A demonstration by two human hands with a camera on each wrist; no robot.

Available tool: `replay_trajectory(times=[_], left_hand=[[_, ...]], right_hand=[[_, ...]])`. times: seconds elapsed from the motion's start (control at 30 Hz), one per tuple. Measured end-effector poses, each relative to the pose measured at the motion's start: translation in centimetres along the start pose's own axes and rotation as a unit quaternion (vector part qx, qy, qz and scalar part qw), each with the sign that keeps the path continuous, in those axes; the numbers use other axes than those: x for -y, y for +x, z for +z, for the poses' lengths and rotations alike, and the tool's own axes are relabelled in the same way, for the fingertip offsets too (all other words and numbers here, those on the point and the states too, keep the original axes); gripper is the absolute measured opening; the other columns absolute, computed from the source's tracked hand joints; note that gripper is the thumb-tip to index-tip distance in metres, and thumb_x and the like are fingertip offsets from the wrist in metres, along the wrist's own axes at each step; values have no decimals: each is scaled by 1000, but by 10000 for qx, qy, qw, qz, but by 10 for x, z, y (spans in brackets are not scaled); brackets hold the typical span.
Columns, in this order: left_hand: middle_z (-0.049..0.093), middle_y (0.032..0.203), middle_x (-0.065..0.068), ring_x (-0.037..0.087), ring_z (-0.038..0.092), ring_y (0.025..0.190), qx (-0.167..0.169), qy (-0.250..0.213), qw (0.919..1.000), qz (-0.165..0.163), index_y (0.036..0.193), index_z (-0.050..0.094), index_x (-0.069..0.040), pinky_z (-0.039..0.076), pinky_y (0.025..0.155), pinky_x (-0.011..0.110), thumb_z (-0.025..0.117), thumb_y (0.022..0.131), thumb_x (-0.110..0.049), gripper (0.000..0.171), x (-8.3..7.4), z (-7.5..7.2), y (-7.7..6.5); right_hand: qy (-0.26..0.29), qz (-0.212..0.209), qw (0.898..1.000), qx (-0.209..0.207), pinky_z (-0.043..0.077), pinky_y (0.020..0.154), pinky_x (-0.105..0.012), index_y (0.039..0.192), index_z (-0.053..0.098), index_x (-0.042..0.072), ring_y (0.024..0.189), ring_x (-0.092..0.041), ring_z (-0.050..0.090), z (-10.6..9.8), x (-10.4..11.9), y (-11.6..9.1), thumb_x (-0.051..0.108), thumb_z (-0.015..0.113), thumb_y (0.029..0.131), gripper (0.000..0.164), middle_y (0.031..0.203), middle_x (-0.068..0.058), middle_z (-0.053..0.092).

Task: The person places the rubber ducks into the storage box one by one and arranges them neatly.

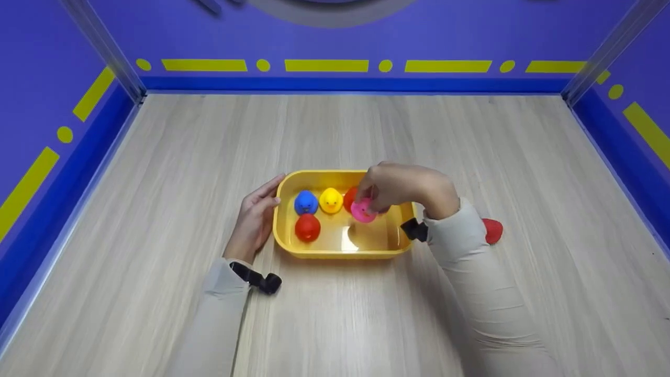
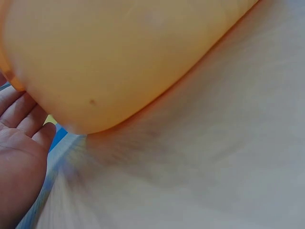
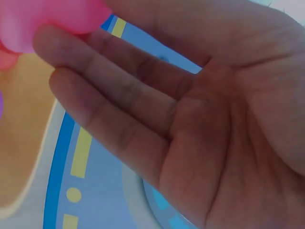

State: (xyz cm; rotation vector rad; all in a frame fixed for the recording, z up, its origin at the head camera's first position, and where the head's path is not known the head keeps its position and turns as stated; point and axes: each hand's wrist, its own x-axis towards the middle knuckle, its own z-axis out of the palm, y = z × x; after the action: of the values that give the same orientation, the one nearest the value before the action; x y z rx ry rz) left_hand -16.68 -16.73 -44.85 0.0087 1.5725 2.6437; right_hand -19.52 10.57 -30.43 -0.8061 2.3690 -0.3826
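Note:
A yellow plastic tub (image 1: 343, 254) stands on the wooden table. My left hand (image 1: 254, 217) holds its left end, thumb at the rim and fingers along the outer wall. Between the thumb and fingers of my right hand (image 1: 400, 186) is a pink rubber duck (image 1: 362, 210), over the right part of the tub. A blue duck (image 1: 306, 202) and a yellow duck (image 1: 331, 201) sit side by side inside. A red rounded toy (image 1: 308, 228) lies in front of the blue one. Another red toy (image 1: 349, 199) is partly hidden behind the pink duck and my fingers.
Right of the tub, a red object (image 1: 492, 231) lies on the table (image 1: 549, 293), partly covered by the right sleeve (image 1: 471, 262). Blue-purple walls with yellow marks (image 1: 326, 65) border the table at the back and sides.

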Motion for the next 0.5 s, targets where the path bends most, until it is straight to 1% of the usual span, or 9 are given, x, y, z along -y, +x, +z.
replay_trajectory(times=[0.13,0.23,0.33,0.5], left_hand=[[37,151,21,22,35,141,11,33,10000,8,141,37,10,36,112,29,42,85,11,57,-1,0,0],[37,151,20,22,34,141,21,36,10000,17,141,37,10,35,113,30,42,85,10,57,-1,0,0],[37,151,20,21,34,141,26,31,10000,12,141,37,10,35,113,29,42,85,10,57,-1,0,0],[38,151,19,21,36,140,35,26,10000,-17,141,38,10,37,111,29,42,85,10,56,-1,0,0]], right_hand=[[-9,150,9998,164,55,66,-25,103,74,15,72,-20,61,2,5,7,10,69,85,20,89,-3,68],[20,227,9994,261,52,63,-26,101,73,16,65,-18,55,3,8,11,11,69,86,17,89,-3,66],[84,361,9987,362,50,59,-25,101,72,18,61,-17,52,4,12,16,11,68,86,17,89,-3,64],[14,330,9984,469,43,49,-22,96,72,18,51,-16,43,8,17,22,11,68,86,13,84,-2,62]])
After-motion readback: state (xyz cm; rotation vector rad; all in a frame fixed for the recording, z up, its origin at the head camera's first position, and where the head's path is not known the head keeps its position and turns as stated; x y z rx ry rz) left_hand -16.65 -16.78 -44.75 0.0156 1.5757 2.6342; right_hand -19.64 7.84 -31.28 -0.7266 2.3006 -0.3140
